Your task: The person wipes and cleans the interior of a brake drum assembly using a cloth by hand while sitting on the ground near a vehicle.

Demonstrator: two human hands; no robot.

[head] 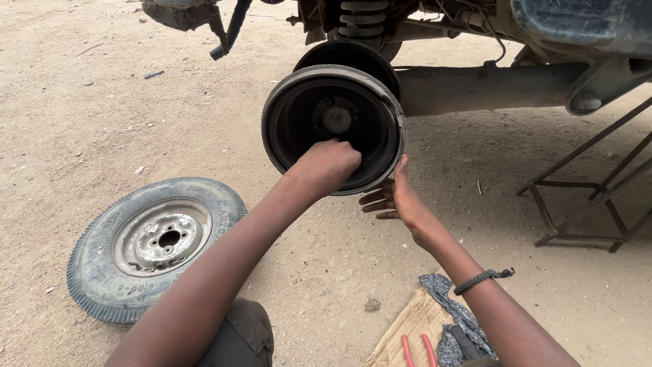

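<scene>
The left hand is curled closed inside the hollow of the brake drum, knuckles toward us, fingers bent against the dark inner face just below the hub; whether it grips anything in there I cannot tell. The right hand is open, fingers spread, thumb up along the drum's lower right rim, steadying it from beneath. The drum itself sits on the end of the axle of a raised vehicle, its open face turned toward the person. Lying flat on the sandy ground to the left, well apart from the drum, is a removed wheel with its tyre. Near the right forearm lie a piece of cardboard, a patterned cloth and red-handled pliers. A metal stand sits at right.
</scene>
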